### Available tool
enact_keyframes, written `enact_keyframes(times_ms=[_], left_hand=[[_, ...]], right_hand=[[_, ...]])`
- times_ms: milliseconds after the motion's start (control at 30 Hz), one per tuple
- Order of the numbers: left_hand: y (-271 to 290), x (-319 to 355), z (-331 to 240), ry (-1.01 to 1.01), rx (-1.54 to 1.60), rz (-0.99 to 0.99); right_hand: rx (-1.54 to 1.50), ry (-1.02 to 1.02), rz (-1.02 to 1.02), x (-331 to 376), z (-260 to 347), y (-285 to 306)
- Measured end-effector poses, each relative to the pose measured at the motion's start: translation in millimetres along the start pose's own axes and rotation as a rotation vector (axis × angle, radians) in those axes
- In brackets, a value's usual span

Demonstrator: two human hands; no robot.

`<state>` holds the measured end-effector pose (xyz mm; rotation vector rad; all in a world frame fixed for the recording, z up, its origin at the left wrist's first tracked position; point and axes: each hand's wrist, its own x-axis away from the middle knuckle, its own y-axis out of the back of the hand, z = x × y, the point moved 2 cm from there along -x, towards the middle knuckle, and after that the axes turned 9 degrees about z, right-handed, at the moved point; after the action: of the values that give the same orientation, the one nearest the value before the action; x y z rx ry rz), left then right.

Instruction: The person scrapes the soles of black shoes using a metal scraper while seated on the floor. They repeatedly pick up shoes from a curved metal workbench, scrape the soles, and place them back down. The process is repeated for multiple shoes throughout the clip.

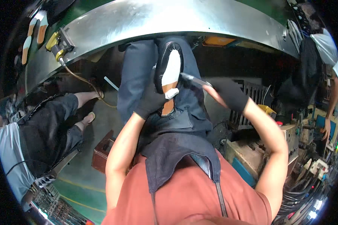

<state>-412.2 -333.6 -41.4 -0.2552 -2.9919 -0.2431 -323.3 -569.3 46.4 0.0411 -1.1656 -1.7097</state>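
Head view: yellow air tool [56, 47] on the bench's left, its hose [78, 77] dangling, insoles [43, 30] beyond. The left hand [152, 98], fingers wrapped round an upturned shoe [172, 67] on the lap, hides part of it; the right [228, 93] grips a metal tool [192, 78] at its edge. Shiny metal bench [169, 17] ahead, co-workers [50, 131] both sides, green-grey floor [90, 182].

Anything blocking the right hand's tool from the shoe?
Nothing visible. The tool in the right hand points its tip at the right edge of the shoe; whether it touches, I can't tell. The left hand grips from the opposite side, clear of that tip.
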Motion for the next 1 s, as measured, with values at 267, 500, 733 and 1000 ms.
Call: enact_keyframes(times_ms=[267,500,733,1000], left_hand=[[6.8,-4.8,-16.4,0.078,0.531,-0.205],[112.1,-198.8,-111.3,-0.148,0.622,-0.185],[146.5,-240.9,-105.3,-0.556,-1.177,0.506],[342.2,-387.3,-80.0,-0.396,-1.540,-0.347]], right_hand=[[-1.306,-0.746,-0.285,29.5,17.0,-193.0],[-1.318,-0.721,-0.051,-30.4,-0.5,-156.6],[-1.289,-0.674,-0.124,-89.0,-23.7,-83.6],[-1.400,-0.672,0.039,-101.1,-42.5,-112.4]])
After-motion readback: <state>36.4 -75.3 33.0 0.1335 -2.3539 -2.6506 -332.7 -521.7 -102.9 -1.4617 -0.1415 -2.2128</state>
